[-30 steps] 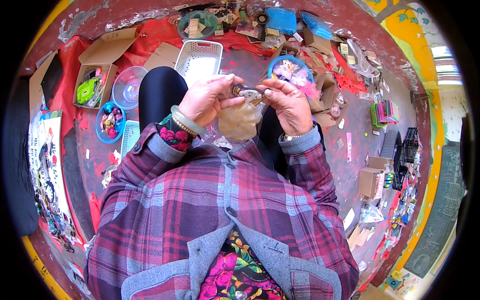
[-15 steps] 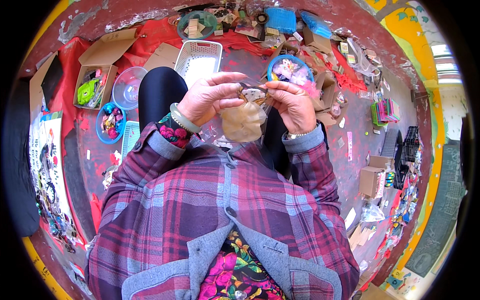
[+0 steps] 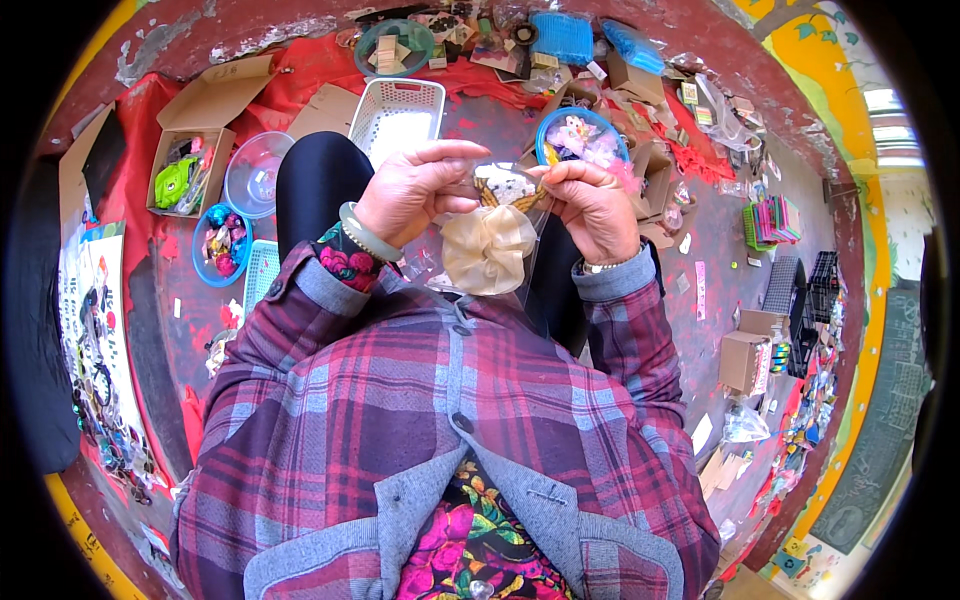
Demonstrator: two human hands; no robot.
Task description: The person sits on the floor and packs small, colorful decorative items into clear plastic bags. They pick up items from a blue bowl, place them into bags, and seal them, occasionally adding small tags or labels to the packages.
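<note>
Both hands pinch the top edge of a clear bag (image 3: 520, 215): left hand (image 3: 415, 190) at 9 o'clock, right hand (image 3: 590, 200) at 3, cream scrunchie (image 3: 487, 250) hanging at 6, equally near both

Packages on the cluttered floor

An open brown cardboard box (image 3: 196, 140) sits far left; a small closed brown box (image 3: 744, 361) stands at right; both hands pinch a clear plastic bag (image 3: 508, 235) holding a cream scrunchie.
</note>
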